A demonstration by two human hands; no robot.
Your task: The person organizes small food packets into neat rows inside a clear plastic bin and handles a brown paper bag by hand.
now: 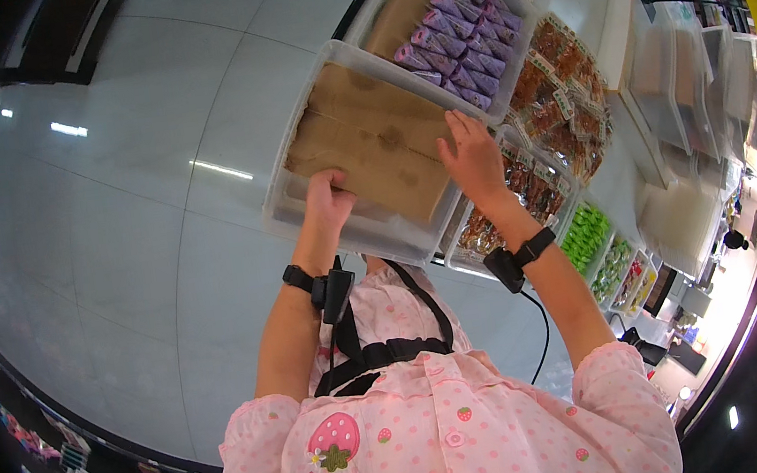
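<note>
A flat piece of brown cardboard (380, 137) with dark stains and a crease lies inside a translucent plastic bin (379, 240) in front of me. My left hand (330, 202) grips the cardboard's near left edge, fingers partly hidden beneath it. Flat near the opposite right edge, my right hand (475, 157) touches the cardboard beside the bin's rim, thumb apart from the fingers. At the near side of the bin, its bare bottom shows past the cardboard.
Beyond stands a bin of purple cone-shaped packets (457, 42) with a cardboard piece (404, 10). To the right are bins of brown packaged snacks (559, 94) and green-wrapped sweets (585, 232). Stacked clear containers (668, 87) stand farther right. Glossy floor tiles (116, 233) extend left.
</note>
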